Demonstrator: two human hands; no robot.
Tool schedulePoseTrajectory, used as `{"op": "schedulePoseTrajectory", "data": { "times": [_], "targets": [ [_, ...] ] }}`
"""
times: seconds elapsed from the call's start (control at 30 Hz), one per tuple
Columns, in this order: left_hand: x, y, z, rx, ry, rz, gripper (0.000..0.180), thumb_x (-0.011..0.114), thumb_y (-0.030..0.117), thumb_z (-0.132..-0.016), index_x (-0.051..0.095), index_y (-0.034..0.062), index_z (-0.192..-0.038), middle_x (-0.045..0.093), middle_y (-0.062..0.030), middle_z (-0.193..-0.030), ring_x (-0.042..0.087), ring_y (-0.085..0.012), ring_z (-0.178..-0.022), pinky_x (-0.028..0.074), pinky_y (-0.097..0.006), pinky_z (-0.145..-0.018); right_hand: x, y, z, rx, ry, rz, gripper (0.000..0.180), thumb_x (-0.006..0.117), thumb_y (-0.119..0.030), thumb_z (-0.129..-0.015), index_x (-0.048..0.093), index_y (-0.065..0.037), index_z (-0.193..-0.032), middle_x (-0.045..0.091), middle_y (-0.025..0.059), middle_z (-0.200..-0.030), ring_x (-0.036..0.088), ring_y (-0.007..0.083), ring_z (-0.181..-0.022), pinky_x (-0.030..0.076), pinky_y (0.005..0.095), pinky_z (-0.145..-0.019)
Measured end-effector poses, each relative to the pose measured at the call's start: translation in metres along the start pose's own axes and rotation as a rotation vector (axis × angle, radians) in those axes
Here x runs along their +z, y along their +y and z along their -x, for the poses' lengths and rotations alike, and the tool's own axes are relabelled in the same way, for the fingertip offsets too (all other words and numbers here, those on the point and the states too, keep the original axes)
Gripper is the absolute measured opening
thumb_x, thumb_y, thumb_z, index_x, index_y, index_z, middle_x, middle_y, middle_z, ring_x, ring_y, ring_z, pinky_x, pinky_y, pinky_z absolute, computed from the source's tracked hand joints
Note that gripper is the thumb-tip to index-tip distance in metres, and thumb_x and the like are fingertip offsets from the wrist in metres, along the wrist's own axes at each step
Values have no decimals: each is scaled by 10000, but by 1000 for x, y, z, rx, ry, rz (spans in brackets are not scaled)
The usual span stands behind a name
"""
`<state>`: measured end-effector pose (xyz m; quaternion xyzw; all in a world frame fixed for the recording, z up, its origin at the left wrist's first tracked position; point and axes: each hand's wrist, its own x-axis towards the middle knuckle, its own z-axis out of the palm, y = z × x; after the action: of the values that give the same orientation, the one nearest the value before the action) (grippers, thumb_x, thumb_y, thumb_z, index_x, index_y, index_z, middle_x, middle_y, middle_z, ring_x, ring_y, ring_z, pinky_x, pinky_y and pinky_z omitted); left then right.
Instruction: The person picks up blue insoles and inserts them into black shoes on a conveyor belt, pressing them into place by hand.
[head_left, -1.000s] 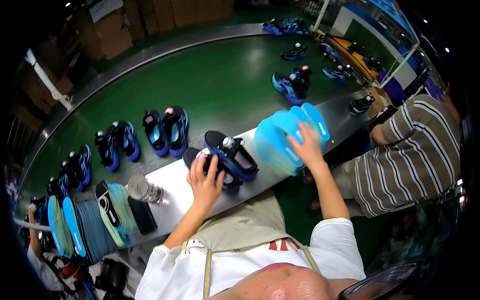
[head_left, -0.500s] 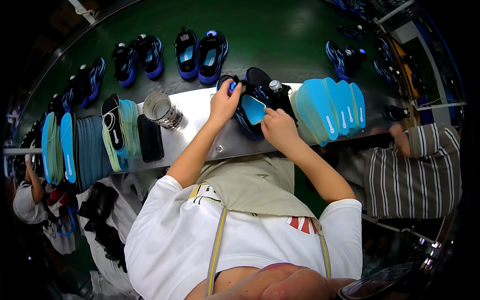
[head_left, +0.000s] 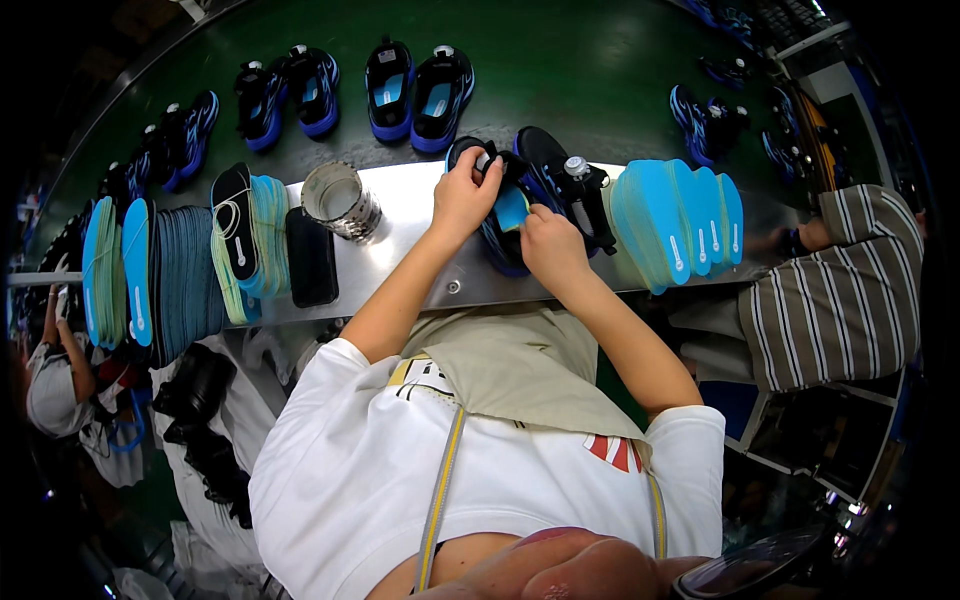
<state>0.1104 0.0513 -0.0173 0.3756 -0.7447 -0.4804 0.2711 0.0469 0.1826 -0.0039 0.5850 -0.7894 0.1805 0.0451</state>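
A black and blue sneaker [head_left: 499,252] lies on the metal ledge in front of me. My left hand [head_left: 466,198] is closed on the sneaker's black tongue, near its opening. My right hand [head_left: 553,245] pinches the edge of a blue insole [head_left: 511,207], which sits partly inside the shoe; its front part is hidden in there. Touching this shoe on the right is its mate [head_left: 544,158], with a silver round knob on its upper. Just right of the pair stands a fanned stack of blue insoles [head_left: 650,215].
A metal cup [head_left: 342,205] and a black phone-like slab [head_left: 312,262] rest left of my hands. Further left are bundles of insoles [head_left: 185,270]. Finished-looking sneakers [head_left: 390,90] line the green table [head_left: 560,60]. A person in a striped shirt [head_left: 840,300] is at my right.
The blue insole has gone deeper into the sneaker, less of it showing. Both hands stay at the shoe. The whole view has shifted slightly, and the person on the right has leaned in.
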Motion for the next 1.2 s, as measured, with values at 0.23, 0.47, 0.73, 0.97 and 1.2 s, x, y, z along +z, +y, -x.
{"op": "schedulePoseTrajectory", "data": {
  "times": [0.23, 0.47, 0.73, 0.97, 1.2],
  "targets": [
    [3, -6, -1, 74, -17, 5, 347, 547, 329, -743, 527, 35, -928, 529, -80, -538, 530, -231, -498, 403, -314, -478, 11, -8, -16, 30, -94, 34, 116, 526, -138, -691, 524, -26, -722, 512, 142, -792, 536, 266, -654, 462, 346, -572],
    [-12, -12, -12, -1, -229, 130, 348, 555, 293, -761, 513, 13, -965, 488, -33, -551, 441, -101, -512, 344, -238, -473, -38, -7, -38, 85, -683, 63, 174, 545, -183, -674, 586, -34, -755, 556, 185, -785, 555, 293, -763, 464, 369, -645],
    [-20, -6, -13, 21, -307, 85, 331, 513, 309, -778, 502, 6, -912, 578, -106, -637, 568, -223, -609, 422, -280, -554, 8, 11, -34, -235, -449, 44, 110, 492, -94, -662, 570, -16, -674, 542, 146, -752, 540, 267, -701, 463, 351, -619],
    [-22, -3, -15, 49, -354, 58, 269, 465, 263, -811, 491, 10, -898, 605, -149, -763, 594, -266, -754, 447, -301, -626, 22, 15, -38, -291, -488, 163, 105, 475, -96, -669, 554, -36, -704, 556, 89, -701, 547, 220, -693, 455, 320, -582],
    [-17, -8, -14, 125, -340, 48, 268, 458, 264, -814, 491, 13, -900, 592, -171, -772, 572, -318, -755, 445, -324, -630, 26, 21, -37, -315, -478, 159, 129, 459, -118, -699, 545, -39, -754, 572, 98, -823, 542, 213, -755, 443, 305, -644]
  ]
}}
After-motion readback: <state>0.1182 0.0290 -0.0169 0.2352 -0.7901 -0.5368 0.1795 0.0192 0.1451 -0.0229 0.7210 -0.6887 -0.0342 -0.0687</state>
